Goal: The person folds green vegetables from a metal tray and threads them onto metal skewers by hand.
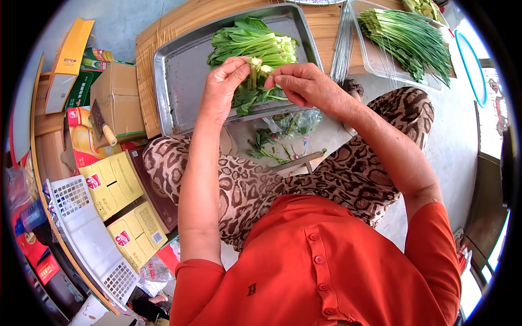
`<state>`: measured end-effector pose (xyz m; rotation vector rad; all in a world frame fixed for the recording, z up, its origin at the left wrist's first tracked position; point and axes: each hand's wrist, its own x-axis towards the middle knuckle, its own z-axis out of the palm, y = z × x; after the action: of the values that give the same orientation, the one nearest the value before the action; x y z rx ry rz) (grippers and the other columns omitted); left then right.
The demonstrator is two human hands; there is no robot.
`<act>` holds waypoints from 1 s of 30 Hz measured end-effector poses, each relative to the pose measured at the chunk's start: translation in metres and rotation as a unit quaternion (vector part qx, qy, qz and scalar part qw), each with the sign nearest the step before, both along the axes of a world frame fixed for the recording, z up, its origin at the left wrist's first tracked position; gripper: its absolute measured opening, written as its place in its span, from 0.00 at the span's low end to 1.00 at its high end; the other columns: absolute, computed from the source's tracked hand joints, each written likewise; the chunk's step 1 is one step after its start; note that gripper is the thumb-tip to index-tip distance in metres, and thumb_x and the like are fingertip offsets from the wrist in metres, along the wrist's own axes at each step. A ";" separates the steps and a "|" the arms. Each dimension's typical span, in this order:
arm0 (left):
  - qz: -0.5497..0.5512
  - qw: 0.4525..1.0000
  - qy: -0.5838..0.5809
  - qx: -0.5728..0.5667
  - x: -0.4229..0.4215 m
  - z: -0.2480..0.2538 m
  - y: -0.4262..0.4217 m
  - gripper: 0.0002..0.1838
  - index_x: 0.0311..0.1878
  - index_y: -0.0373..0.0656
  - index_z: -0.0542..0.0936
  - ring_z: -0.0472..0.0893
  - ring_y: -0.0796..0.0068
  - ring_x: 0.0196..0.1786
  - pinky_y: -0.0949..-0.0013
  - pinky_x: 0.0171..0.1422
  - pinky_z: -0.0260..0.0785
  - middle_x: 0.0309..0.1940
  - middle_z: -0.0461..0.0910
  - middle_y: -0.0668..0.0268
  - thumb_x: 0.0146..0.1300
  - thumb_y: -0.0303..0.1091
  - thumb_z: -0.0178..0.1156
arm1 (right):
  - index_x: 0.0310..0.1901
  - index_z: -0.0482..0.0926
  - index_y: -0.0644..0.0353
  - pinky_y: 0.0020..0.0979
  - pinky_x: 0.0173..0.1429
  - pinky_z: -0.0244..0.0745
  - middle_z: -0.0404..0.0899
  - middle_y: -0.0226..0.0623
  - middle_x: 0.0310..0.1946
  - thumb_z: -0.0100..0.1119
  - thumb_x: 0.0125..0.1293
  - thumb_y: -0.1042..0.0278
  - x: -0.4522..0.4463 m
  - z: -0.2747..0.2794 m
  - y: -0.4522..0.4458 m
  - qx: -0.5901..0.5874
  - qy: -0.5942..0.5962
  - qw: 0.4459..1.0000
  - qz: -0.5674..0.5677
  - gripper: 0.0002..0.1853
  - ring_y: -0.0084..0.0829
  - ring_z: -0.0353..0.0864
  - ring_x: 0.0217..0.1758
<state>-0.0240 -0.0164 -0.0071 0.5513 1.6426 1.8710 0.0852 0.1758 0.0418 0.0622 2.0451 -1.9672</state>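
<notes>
My left hand [222, 87] is closed, its thumb and fingers pinching the pale stem ends of a bunch of leafy greens [253, 81] over the metal tray [182, 95]. The leaves of this bunch hang down toward the tray's near side. My right hand [307, 86] is beside the stem ends, thumb and forefinger pressed together; what is between them is too small to make out. Behind both hands, a pile of leafy greens [244, 41] lies in the tray, with its pale stems toward the right.
Below the tray, loose leaves [269, 149] and a clear plastic bag [296, 122] lie between my knees. At right, a clear plastic tub [372, 60] holds long green chives [405, 43]. Thin wire-like sticks [342, 43] lie beside it. Cardboard boxes [122, 95] and a knife [103, 125] are at left.
</notes>
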 end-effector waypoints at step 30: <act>-0.001 0.999 -0.039 0.033 0.022 0.005 0.003 0.21 0.53 0.35 0.78 0.79 0.75 0.48 0.72 0.58 0.69 0.44 0.81 0.62 0.67 0.44 0.57 | 0.39 0.80 0.58 0.19 0.18 0.49 0.61 0.19 0.11 0.47 0.72 0.62 0.021 0.011 0.040 -0.060 -0.020 0.997 -0.049 0.13 0.13 0.54 0.13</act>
<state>-0.0025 -0.0138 -0.0018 0.5022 1.5339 1.9264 0.1061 0.2155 0.0523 0.1779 1.9278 -2.1256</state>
